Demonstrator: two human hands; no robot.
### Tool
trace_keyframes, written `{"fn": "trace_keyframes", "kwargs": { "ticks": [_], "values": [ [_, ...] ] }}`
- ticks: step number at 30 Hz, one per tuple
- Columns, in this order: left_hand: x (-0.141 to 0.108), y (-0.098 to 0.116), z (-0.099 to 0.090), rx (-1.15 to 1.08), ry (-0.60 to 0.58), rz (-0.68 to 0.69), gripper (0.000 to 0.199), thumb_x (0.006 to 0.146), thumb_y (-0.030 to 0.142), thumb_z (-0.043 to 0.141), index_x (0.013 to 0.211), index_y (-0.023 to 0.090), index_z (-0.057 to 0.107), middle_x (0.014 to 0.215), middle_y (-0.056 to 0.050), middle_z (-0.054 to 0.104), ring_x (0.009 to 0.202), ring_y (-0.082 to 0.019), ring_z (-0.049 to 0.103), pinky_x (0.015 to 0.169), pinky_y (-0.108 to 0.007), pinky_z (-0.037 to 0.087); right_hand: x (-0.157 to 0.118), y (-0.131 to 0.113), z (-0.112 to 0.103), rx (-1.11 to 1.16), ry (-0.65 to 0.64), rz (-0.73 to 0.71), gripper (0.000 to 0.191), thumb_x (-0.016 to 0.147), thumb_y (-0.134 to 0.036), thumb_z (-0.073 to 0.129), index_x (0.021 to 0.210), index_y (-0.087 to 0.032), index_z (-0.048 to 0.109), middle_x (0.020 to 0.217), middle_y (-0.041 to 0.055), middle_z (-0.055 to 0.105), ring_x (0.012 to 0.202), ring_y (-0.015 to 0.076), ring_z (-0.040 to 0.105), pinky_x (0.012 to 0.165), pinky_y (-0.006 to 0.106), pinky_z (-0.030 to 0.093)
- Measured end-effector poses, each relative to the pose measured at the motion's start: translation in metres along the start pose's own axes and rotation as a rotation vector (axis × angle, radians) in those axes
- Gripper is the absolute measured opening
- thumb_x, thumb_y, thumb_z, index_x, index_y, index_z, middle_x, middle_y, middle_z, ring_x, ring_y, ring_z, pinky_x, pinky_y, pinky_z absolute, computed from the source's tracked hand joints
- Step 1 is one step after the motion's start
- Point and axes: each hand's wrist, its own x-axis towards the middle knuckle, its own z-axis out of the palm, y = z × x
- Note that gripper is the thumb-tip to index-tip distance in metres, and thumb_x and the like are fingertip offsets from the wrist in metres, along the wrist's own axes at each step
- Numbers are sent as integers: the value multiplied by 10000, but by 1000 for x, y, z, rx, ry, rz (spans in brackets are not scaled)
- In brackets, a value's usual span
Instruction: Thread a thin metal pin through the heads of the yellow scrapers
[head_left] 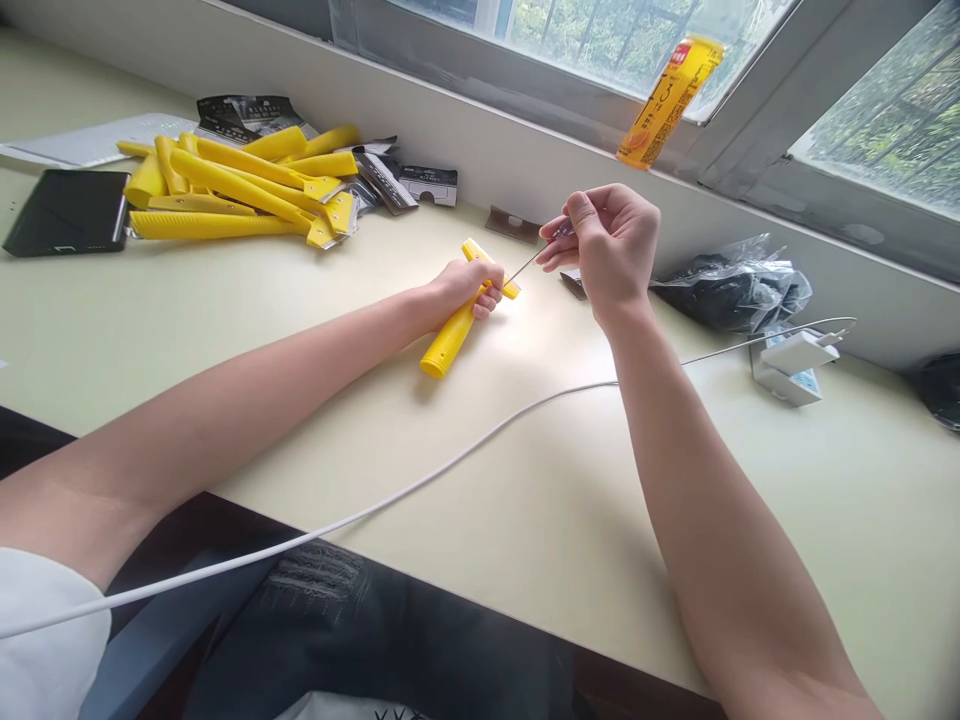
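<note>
My left hand (474, 288) is wrapped around the neck of a yellow scraper (450, 340), its ribbed handle slanting down toward me and its wide head pointing away. In my right hand (611, 240) is a screwdriver (559, 232) with a clear, reddish handle, gripped between thumb and fingers. Its thin metal shaft runs down-left to the scraper's head, by my left fingers; whether the tip sits in a screw is hidden. A pile of similar yellow scrapers (232, 185) with metal blade ends lies at the back left.
A black box-like device (67, 212) sits left of the pile, with dark packaging cards (251, 115) behind. A white cable (420, 485) crosses the desk (525, 540). A yellow-labelled bottle (667, 105) stands by the window. Black items in plastic (739, 285) and a white charger (799, 352) lie right.
</note>
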Motion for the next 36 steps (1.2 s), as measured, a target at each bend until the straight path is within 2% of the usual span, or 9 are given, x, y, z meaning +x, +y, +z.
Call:
{"fn": "trace_keyframes", "kwargs": {
  "ticks": [10,20,26,36],
  "values": [
    [0,1,-1,9,-11,-23,264,662,96,670,685,199,427,556,22,436,403,-45,337,347,-175,267,4,14,-6,16,-7,2,321,933,-524,636,800,-244,555,720,-1,698,611,170,727,472,247,574],
    [-4,3,2,27,-13,-17,267,668,82,662,700,200,425,550,28,424,418,-53,346,366,-180,277,-1,-3,4,45,7,13,264,901,-445,705,839,-242,547,688,-24,682,572,155,711,461,237,583],
    [-8,4,3,33,-30,-11,258,677,81,659,714,197,431,548,31,415,427,-54,349,366,-177,257,1,-1,4,53,-10,13,235,919,-411,692,837,-245,548,686,-22,683,554,148,705,462,231,582],
    [-10,6,7,64,33,-41,259,701,109,686,729,196,444,527,35,416,418,-56,350,372,-187,270,1,2,1,-10,19,-17,258,904,-444,708,823,-255,550,636,-24,662,522,154,691,408,220,559]
  ]
}}
